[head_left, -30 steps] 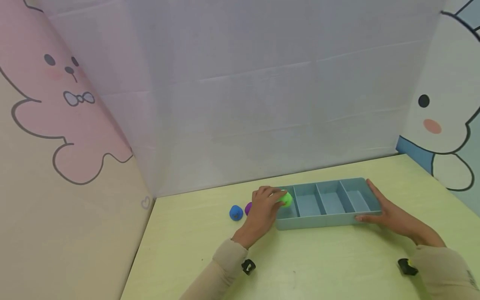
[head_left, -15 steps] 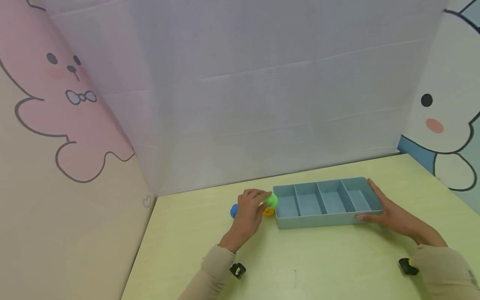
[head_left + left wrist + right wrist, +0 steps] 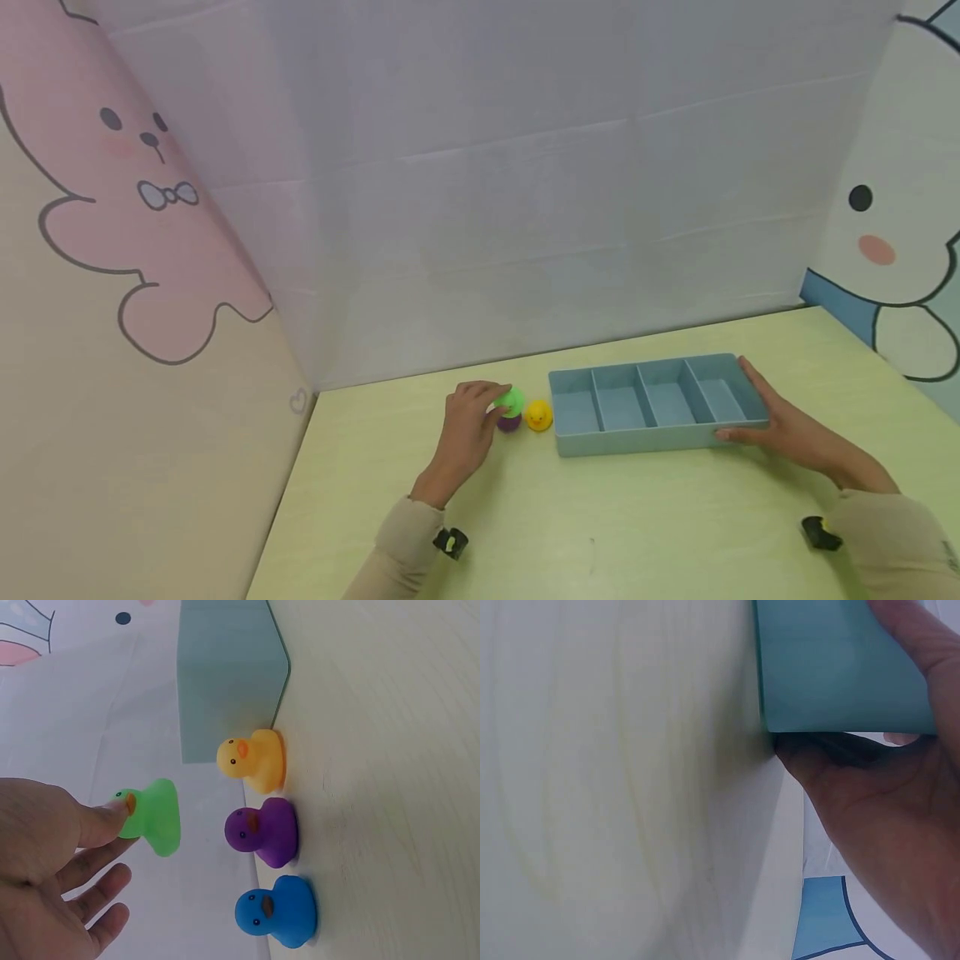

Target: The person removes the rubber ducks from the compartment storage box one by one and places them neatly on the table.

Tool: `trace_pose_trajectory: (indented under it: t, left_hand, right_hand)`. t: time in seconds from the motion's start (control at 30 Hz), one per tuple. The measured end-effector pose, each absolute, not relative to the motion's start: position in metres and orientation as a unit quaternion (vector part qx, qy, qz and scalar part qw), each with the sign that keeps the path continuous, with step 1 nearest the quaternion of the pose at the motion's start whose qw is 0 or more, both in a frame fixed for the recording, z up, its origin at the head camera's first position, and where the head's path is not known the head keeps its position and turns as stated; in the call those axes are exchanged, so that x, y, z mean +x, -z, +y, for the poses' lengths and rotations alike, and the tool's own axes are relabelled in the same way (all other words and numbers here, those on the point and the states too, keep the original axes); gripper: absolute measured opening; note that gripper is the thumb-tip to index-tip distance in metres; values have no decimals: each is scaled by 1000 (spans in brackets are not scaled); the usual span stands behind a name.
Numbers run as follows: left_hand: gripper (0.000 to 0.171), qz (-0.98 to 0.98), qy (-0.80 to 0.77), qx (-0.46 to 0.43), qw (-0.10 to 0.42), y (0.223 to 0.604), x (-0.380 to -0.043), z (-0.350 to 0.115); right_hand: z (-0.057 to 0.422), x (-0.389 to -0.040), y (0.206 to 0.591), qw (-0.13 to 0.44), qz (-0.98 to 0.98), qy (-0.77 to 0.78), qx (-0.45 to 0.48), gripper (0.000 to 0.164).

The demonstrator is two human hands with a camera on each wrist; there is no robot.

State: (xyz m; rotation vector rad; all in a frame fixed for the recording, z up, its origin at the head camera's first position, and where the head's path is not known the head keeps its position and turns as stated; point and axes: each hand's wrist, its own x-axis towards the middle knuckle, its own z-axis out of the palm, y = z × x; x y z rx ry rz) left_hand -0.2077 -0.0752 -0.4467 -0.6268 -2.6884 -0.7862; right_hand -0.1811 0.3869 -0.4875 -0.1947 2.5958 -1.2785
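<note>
My left hand (image 3: 467,425) pinches a green rubber duck (image 3: 155,816) between thumb and fingers, holding it above the table. Under it stands a purple rubber duck (image 3: 264,832), mostly covered by the green one in the head view. A yellow rubber duck (image 3: 538,415) sits beside the left end of a blue-grey tray (image 3: 652,439) with several compartments. The blue rubber duck (image 3: 279,911) shows in the left wrist view but is hidden behind my left hand in the head view. My right hand (image 3: 798,433) grips the tray's right end, thumb on the front wall and fingers along the end.
The pale yellow-green table (image 3: 585,525) meets a white cloth wall (image 3: 525,192) at the back. Side walls carry a pink bear drawing (image 3: 172,275) on the left and a white cartoon animal (image 3: 892,217) on the right. All the tray's compartments show bare bottoms.
My left hand has carried the green duck left, from over the tray's leftmost compartment to above the purple duck. The yellow duck has come into sight. My right hand stays on the tray.
</note>
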Motion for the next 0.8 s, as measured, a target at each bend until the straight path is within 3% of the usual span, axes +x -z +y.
trace_pose_trajectory:
  t: [0.57, 0.8]
  left_hand:
    - [31, -926, 280, -185, 171, 451, -207, -110]
    - [32, -933, 285, -149, 162, 455, -206, -127]
  right_hand:
    - [388, -180, 489, 121, 886, 443, -68, 121]
    - [389, -181, 489, 125, 888, 439, -61, 121]
